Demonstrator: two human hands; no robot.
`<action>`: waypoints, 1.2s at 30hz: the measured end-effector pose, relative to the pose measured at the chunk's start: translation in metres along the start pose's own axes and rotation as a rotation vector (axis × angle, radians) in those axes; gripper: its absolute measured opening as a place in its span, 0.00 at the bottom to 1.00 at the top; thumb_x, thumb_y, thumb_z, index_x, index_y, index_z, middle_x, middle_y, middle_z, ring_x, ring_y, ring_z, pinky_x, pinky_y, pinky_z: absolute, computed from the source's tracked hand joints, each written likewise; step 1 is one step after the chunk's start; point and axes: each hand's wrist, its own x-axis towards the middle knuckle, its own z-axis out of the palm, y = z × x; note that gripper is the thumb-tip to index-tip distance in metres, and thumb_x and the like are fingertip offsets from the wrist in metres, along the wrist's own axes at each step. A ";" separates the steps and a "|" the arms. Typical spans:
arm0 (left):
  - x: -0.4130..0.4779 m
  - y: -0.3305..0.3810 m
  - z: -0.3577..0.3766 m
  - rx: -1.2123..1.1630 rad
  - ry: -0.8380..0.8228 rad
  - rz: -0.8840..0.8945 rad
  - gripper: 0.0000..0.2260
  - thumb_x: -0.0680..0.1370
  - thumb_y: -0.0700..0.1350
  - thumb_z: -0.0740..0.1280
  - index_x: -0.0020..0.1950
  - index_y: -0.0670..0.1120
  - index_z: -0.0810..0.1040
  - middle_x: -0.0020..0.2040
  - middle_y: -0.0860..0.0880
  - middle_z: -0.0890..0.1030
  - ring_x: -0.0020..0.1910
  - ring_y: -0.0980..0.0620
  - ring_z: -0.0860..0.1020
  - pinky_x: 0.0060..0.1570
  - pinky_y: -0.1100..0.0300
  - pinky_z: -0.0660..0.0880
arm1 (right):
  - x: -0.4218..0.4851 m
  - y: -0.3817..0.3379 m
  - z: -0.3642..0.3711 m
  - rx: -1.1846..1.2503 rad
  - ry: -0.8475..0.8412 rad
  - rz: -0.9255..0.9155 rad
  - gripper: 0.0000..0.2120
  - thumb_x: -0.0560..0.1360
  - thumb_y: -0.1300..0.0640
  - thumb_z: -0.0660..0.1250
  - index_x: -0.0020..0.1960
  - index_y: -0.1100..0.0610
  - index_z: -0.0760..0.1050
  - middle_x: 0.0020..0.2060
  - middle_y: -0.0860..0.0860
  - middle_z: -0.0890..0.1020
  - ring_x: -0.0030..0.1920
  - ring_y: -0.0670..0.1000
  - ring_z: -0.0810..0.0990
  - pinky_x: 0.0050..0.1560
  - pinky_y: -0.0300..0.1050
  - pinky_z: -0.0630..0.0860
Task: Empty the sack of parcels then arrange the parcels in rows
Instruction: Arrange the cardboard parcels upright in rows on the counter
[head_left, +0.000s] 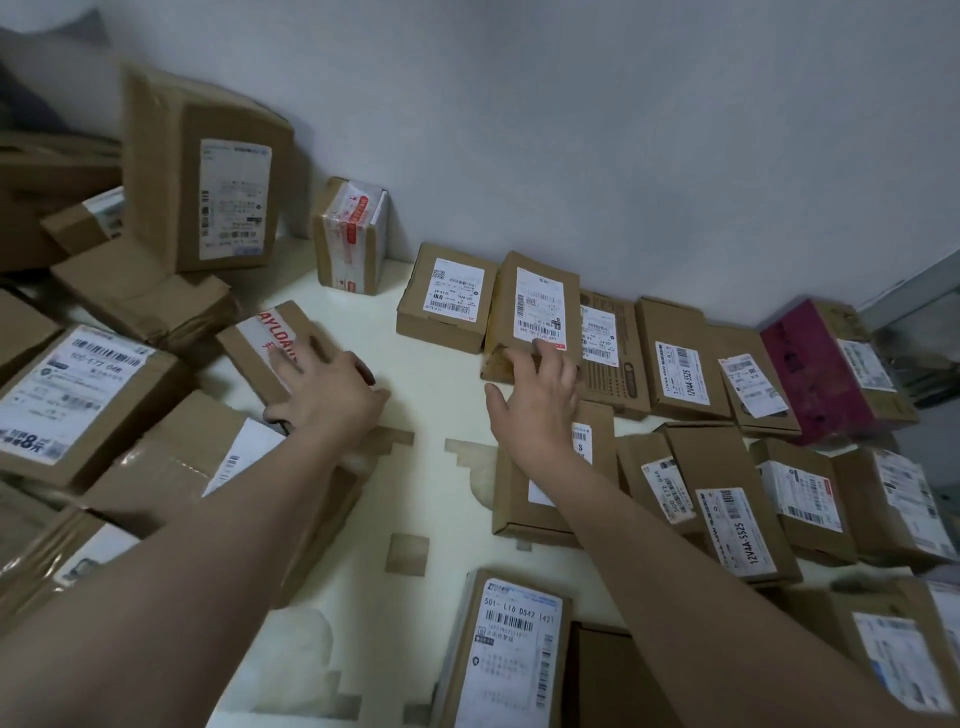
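Both arms reached toward the wall (623, 130). The left hand (322, 395) clasped a red-taped parcel (270, 348) well short of the wall, thumb curled at its near end. The right hand (535, 400) touched a tilted labelled parcel (540, 306) in the row along the wall, with fingers outstretched and thumb spread. The left hand hid part of the red lettering.

both bare forearms reach forward, palms down. the left hand (322, 389) grips a taped parcel (270, 343), fingers spread over its top and thumb hooked round its near edge. the right hand (537, 405) stretches its fingers forward, tips touching a labelled parcel (540, 306), thumb splayed wide.
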 end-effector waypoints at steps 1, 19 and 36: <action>-0.006 0.000 -0.001 0.008 0.040 -0.005 0.15 0.73 0.53 0.69 0.59 0.52 0.77 0.75 0.45 0.53 0.76 0.43 0.46 0.62 0.32 0.63 | -0.005 -0.002 -0.002 0.020 0.007 -0.005 0.21 0.76 0.51 0.66 0.67 0.53 0.71 0.73 0.55 0.63 0.72 0.59 0.59 0.69 0.57 0.61; -0.117 -0.014 0.032 -0.924 -0.222 -0.130 0.29 0.76 0.55 0.61 0.77 0.53 0.61 0.70 0.45 0.71 0.62 0.41 0.74 0.62 0.48 0.73 | -0.100 -0.012 -0.034 -0.029 -0.525 0.089 0.23 0.78 0.38 0.57 0.73 0.36 0.61 0.78 0.47 0.52 0.78 0.59 0.41 0.70 0.74 0.39; -0.126 -0.031 0.008 -0.280 0.041 0.308 0.24 0.77 0.42 0.65 0.74 0.49 0.68 0.71 0.45 0.72 0.67 0.43 0.71 0.65 0.51 0.68 | -0.108 -0.025 -0.023 -0.027 -0.268 -0.004 0.22 0.79 0.47 0.62 0.71 0.49 0.67 0.74 0.53 0.62 0.74 0.57 0.56 0.72 0.55 0.56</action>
